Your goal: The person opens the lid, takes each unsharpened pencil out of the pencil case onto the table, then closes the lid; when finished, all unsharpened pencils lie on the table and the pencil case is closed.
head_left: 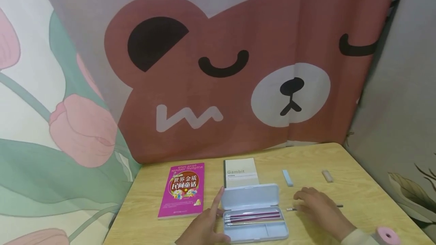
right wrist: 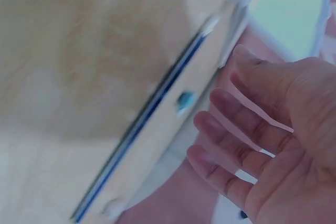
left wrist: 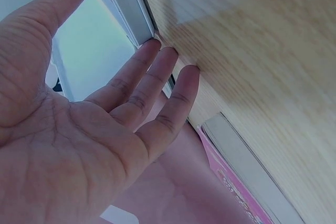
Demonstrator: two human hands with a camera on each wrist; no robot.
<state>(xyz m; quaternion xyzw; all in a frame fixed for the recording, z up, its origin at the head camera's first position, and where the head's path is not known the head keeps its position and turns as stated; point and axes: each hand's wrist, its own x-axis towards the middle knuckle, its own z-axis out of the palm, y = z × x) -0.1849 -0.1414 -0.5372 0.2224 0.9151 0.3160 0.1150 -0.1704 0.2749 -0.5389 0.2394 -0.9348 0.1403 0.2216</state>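
Lying to the right of the pencil case (head_left: 246, 233), the loose pencil (right wrist: 142, 121) has most of my attention. Its long axis runs sideways, outward from the case's right side, with the pale end facing the case. It passes beneath the right hand (head_left: 318, 209), which covers its middle from me in the head view. That hand is clearly the nearer of the two; since the shaft crosses under the fingers, I judge that a pinch across it would suit this angle. The right wrist view shows me the fingers loosely bent, holding nothing, with a gap between them and the pencil.

The case has its lid (head_left: 250, 197) tipped back, and several pencils (head_left: 252, 217) lie side by side in its rear compartment. At the case's left side is the left hand (head_left: 204, 226), index finger raised beside the lid, thumb by the front corner; it grips nothing, and I cannot tell how firmly it touches the case.

Farther out on the tabletop (head_left: 136, 196), I see a notebook (head_left: 240, 171) just behind the case and a pink book (head_left: 181, 190) to its left. Behind and right of the case lie a light-blue bar (head_left: 287, 178) and a brownish block (head_left: 327, 176). A pink roll (head_left: 387, 235) sits well apart to the case's right.
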